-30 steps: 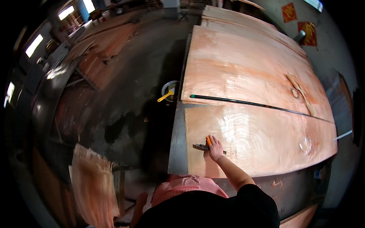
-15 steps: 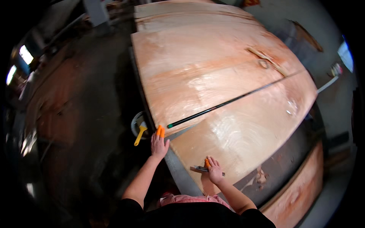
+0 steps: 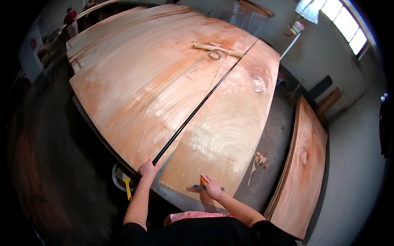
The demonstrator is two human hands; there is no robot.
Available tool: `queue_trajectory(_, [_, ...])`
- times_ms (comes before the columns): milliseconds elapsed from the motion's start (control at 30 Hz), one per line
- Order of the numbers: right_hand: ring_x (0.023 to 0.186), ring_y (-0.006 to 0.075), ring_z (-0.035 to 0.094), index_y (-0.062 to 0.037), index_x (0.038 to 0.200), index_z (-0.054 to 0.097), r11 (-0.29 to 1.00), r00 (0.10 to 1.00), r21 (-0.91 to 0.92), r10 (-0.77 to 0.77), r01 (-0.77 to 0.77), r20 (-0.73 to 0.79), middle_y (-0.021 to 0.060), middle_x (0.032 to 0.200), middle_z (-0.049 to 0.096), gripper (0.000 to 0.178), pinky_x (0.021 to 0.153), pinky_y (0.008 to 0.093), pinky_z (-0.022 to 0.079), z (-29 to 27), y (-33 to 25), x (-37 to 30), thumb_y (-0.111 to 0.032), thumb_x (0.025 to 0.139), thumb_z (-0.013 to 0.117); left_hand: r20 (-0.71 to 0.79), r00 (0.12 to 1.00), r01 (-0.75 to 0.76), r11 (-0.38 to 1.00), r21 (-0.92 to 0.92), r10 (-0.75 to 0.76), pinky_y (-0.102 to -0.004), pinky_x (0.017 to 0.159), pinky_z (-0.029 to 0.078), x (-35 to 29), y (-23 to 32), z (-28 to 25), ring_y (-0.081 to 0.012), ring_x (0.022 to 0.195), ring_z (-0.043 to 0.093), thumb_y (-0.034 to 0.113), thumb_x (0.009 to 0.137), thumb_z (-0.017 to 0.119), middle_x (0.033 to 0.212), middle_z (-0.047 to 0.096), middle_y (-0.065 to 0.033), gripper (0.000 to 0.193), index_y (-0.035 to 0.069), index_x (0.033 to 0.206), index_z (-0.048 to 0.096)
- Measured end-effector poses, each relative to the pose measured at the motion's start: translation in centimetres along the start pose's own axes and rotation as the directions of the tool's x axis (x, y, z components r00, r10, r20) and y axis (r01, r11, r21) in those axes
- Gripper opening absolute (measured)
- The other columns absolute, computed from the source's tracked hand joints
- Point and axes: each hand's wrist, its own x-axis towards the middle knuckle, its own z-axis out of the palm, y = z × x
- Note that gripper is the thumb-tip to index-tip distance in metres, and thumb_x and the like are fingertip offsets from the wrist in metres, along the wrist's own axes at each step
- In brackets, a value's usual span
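Observation:
My left hand (image 3: 148,169) is closed around the near end of a long black pole (image 3: 192,115). The pole runs away diagonally over broad, thin wood veneer sheets (image 3: 135,94), along the edge of a narrower veneer sheet (image 3: 217,139). Low on that narrower sheet, near its front edge, my right hand (image 3: 211,188) holds a slim metal knife (image 3: 197,187) lying crosswise under the palm. Orange finger covers (image 3: 202,181) show on the right hand; those on the left are hidden by its grip.
Left of the table, a yellow-handled brush (image 3: 127,189) rests on a round bucket (image 3: 116,180). A rolled veneer strip (image 3: 217,50) lies at the far side. To the right are veneer scraps (image 3: 257,160) and a veneer stack (image 3: 303,160). Another person (image 3: 71,22) stands far left.
My left hand has gone from lying open at the table edge to gripping the pole's near end. The view has swung right; my right hand still holds the knife on the sheet.

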Motion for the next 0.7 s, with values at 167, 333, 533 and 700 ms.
queue_trajectory(167, [0.121,0.0243,0.032,0.0031,0.102,0.055,0.993,0.998,0.103,0.052,-0.055,0.038,0.0068,0.134,0.030,0.032,0.090,0.0308,0.039,-1.6,-0.9,0.3,-0.006,0.077,0.038,0.129,0.992,-0.006,0.996,0.084,-0.005,-0.0427,0.068,0.046,-0.2,1.0,-0.2,-0.0344,0.078,0.059,0.050,0.074,0.049,0.082,0.061,-0.0190,0.050,0.004,0.087,0.061])
queue_trajectory(333, [0.121,0.0243,0.031,0.0028,0.109,0.051,0.984,0.999,0.174,0.046,-0.045,-0.003,0.0067,0.135,0.029,0.035,0.091,0.0302,0.039,1.7,1.0,-0.1,-0.005,0.077,0.038,-0.167,0.986,-0.005,0.994,-0.108,-0.013,-0.0446,0.063,0.046,-0.8,-3.0,1.5,-0.0368,0.071,0.059,0.051,0.072,0.051,0.072,0.060,-0.0208,0.049,0.004,0.078,0.063])
queue_trajectory(533, [0.121,0.0255,0.031,0.0021,0.116,0.045,0.986,0.999,0.162,0.038,-0.036,-0.011,0.0097,0.134,0.028,0.043,0.092,0.0301,0.038,-0.4,0.2,-0.4,-0.003,0.073,0.042,-0.461,0.885,-0.188,0.956,-0.228,0.064,-0.0409,0.051,0.043,-0.2,-5.3,-3.0,-0.0376,0.061,0.056,0.043,0.075,0.056,0.061,0.055,-0.0226,0.045,-0.002,0.068,0.059])
queue_trajectory(700, [0.120,0.0250,0.033,0.0012,0.114,0.046,0.996,0.999,0.083,0.012,-0.015,0.037,0.0085,0.134,0.028,0.042,0.089,0.0318,0.040,-1.6,-0.2,-0.5,-0.005,0.073,0.042,-0.298,0.951,-0.110,0.813,-0.572,-0.081,-0.0377,0.047,0.038,3.4,-6.1,-6.7,-0.0272,0.045,0.047,0.046,0.076,0.055,0.051,0.051,-0.0177,0.054,-0.004,0.059,0.053])
